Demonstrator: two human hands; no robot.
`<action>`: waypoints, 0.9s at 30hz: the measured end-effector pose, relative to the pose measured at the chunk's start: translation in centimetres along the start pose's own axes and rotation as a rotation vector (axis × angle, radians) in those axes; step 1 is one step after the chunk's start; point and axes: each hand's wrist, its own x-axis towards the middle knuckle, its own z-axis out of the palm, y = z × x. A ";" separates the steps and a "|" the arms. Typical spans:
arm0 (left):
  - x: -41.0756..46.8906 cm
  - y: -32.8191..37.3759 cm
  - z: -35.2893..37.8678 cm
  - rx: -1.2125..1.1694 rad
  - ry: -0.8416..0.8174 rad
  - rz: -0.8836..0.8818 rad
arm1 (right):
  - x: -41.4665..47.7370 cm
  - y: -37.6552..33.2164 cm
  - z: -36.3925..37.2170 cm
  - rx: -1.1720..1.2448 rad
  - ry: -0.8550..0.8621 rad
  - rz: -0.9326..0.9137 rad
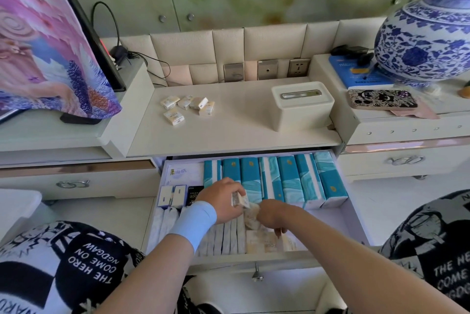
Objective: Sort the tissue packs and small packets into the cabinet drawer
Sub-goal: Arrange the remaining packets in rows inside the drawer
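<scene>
Pinching light, crushable packet (239,199) by its edges with left grip (221,198) over drawer (279,259); right grip (271,215) closure unclear.

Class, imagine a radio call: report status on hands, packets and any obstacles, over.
Left hand grips small packets over the open drawer; right hand touches a beige packet, grip unclear. Loose packets wait on the counter. Nothing blocks the drawer.
</scene>
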 end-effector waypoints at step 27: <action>1.9 3.3 0.4 -0.174 -0.101 -0.100 | -1.8 6.1 -2.1 0.438 0.031 -0.086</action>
